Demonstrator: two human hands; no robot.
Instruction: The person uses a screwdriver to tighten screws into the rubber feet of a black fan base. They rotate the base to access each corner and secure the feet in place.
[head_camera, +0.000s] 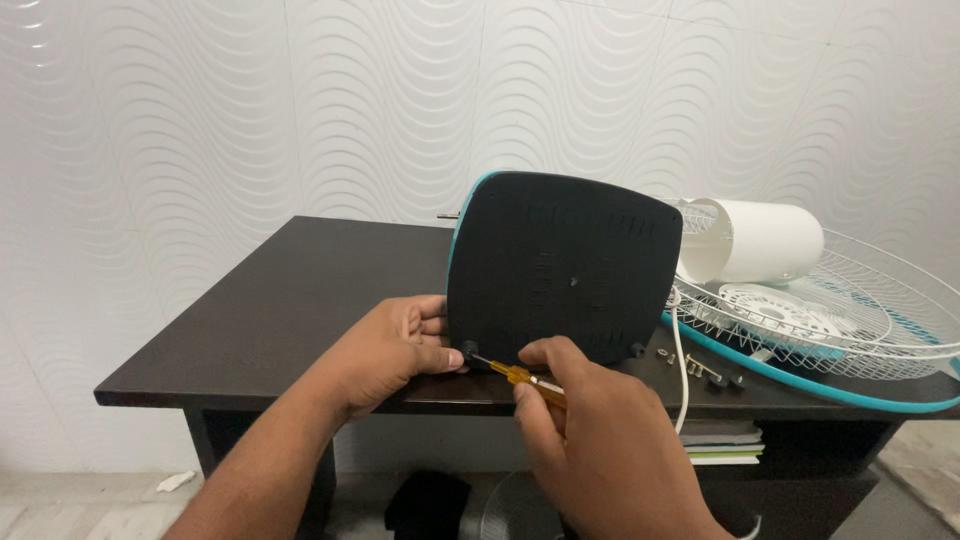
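Fan base stands on edge at frame centre on the table. Right hand grips screwdriver, shaft running up-left to the base's lower-left corner foot. Left hand is closed on that corner's edge. Loose screws and grille lie right; table is open left.

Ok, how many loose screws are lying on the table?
About 4, though small and blurred: one screw by the white cord, the rest clustered rightward around and. The black base may hide others.
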